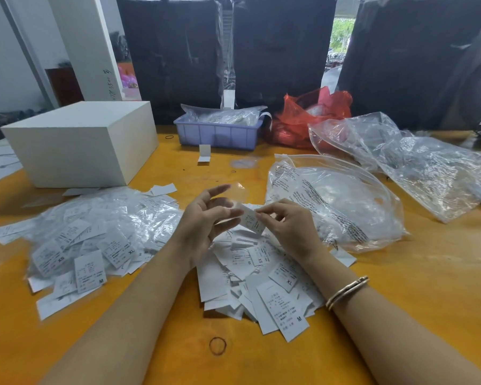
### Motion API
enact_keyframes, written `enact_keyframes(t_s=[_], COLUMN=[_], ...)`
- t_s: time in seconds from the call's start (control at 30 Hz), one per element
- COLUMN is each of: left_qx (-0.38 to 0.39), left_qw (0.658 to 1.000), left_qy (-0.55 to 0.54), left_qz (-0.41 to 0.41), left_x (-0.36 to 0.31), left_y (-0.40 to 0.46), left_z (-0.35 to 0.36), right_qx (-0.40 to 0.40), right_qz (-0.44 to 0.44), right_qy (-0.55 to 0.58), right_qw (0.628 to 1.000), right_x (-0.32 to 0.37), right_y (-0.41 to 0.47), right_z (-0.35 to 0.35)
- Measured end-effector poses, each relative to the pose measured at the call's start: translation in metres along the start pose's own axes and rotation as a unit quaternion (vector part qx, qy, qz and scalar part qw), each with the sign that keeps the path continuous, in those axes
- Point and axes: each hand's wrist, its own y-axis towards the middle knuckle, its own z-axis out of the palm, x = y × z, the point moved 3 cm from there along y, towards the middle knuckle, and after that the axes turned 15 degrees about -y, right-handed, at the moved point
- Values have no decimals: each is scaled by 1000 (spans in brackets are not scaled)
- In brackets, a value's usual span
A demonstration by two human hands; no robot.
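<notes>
Head view looked down on an orange table [417, 295] where labels were being slipped one by one into little bags. The left hand [206, 220] gripped a small clear bag [235, 191] by its edge, held up above the middle of the table. The right hand [289, 226] pinched a single white label [252, 219] between thumb and fingertips, its end at the mouth of that bag but, as far as could be seen, not yet slid inside. To the left lay a broad heap of bagged labels [100, 234], which suggested a good share of the work was finished. Under the hands sat a pile of loose labels [261, 290], marked with sizes such as M, XL and XS, all waiting to be packed, so plenty was left. A big zip bag [333, 209] to the right seemed to hold the empty bags. A white box [81, 143] and a blue tray [220, 134] stood farther back.
</notes>
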Motion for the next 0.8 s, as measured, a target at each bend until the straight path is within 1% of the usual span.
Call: enact_keyframes(t_s=[0.1,0.17,0.27,0.43,0.53,0.63,0.7,0.73,0.8], left_qx=[8,1,-21,-19,-8,10,19,18,8], left_qw=[1000,999,997,988,974,951,942,940,939], left_qy=[11,27,70,148,209,280,303,307,307], left_qz=[-21,-25,-21,36,85,128,144,150,158], left_x=[2,2,3,3,3,2,2,2,0], left_y=[0,0,0,0,-1,-2,-3,-3,-3], left_z=[2,2,1,1,2,3,4,3,2], right_qx=[8,13,-3,-29,-21,-4,-4,-4,12], right_qz=[10,46,98,135,150,143,135,124,86], right_qy=[26,79,171,303,354,354,331,303,196], right_qw=[1000,996,980,943,923,924,934,945,977], right_x=[0,-2,-4,-4,-3,-1,0,0,1], right_y=[0,0,1,1,2,1,1,1,1], right_z=[-2,-4,-6,-10,-10,-10,-10,-10,-8])
